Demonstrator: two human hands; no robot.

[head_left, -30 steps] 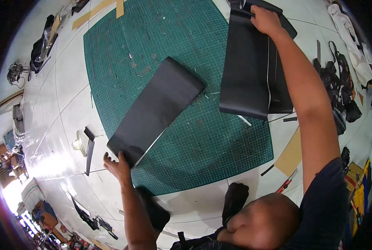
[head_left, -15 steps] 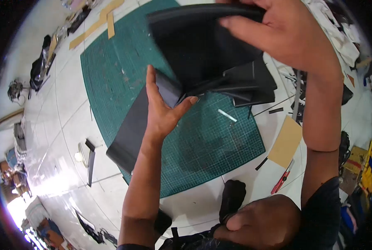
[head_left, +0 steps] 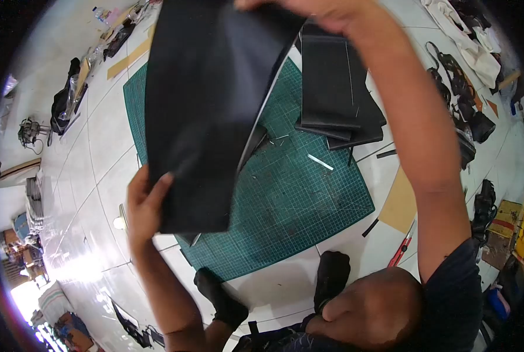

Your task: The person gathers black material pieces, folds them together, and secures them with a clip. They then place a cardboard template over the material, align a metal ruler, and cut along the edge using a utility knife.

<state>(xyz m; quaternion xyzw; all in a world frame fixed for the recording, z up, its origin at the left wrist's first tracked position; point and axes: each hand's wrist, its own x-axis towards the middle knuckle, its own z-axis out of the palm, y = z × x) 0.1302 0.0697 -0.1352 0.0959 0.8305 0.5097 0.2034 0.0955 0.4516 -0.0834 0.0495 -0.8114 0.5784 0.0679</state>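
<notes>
A long black leather-like sheet [head_left: 197, 117] is stretched out over the green cutting mat [head_left: 291, 205]. My left hand [head_left: 144, 205] grips its near left edge, thumb on top and the other fingers partly hidden beneath. At the far end my right hand [head_left: 326, 12] is closed on the sheet's upper right part, partly cut off by the frame's top. Below my right forearm lies a stack of folded black pieces [head_left: 329, 82] on the mat's right side. A white strip [head_left: 320, 162] rests on the mat.
To the right on the tiled floor are a tan board [head_left: 398, 202], a red utility knife [head_left: 400, 251] and black straps and bags [head_left: 479, 126]. My feet in black socks [head_left: 332, 273] are at the mat's near edge. Another tan strip [head_left: 127, 61] lies at upper left.
The black sheet has been unfolded and swung left, and now hangs lengthwise between my hands. My left hand moved left and nearer me. The stack at right is more exposed.
</notes>
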